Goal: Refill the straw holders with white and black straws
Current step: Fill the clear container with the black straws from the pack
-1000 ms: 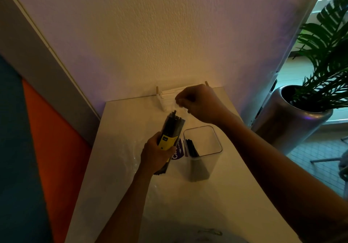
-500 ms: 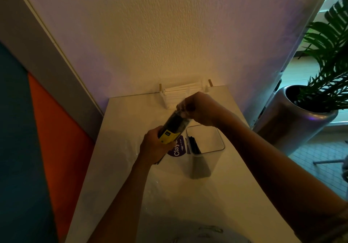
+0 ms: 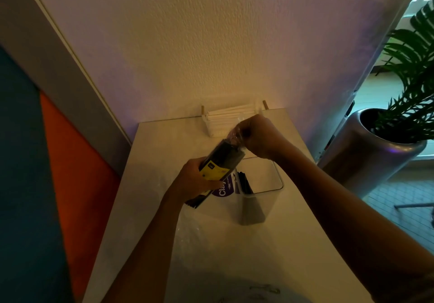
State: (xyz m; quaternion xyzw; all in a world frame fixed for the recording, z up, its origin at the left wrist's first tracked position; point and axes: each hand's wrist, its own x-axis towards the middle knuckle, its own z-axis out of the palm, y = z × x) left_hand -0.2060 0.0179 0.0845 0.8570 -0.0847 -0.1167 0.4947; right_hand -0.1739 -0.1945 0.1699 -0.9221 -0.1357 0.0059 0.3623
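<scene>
**Both hands on the pack of black straws**

The left hand [image 3: 195, 180] is wrapping its grip around the lower half of the pack of black straws [image 3: 223, 159], fingers curled over the yellow label [image 3: 215, 170]. The pack is tilting up and away from the person, dark straws showing through clear film, their lower ends poking out beneath the hand. The right hand [image 3: 260, 136] is pinching the crumpled clear wrapper at the pack's top end, fingers tightly bunched on it.

Just below the pack, the clear square holder [image 3: 260, 192] is standing upright on the white table [image 3: 159, 152], a few black straws leaning inside against its left wall. A purple sticker [image 3: 224, 188] is peeking out beside it, half hidden by the left hand. At the table's far edge, against the wall [image 3: 187, 44], the holder of white straws [image 3: 225, 120] is sitting, straws lying flat in it.

The table's left half is lying bare. Its right edge is running close to a silver planter [image 3: 366, 152] holding a green plant [image 3: 413, 72]. Crinkled clear plastic [image 3: 190, 234] is lying on the near part of the table.
</scene>
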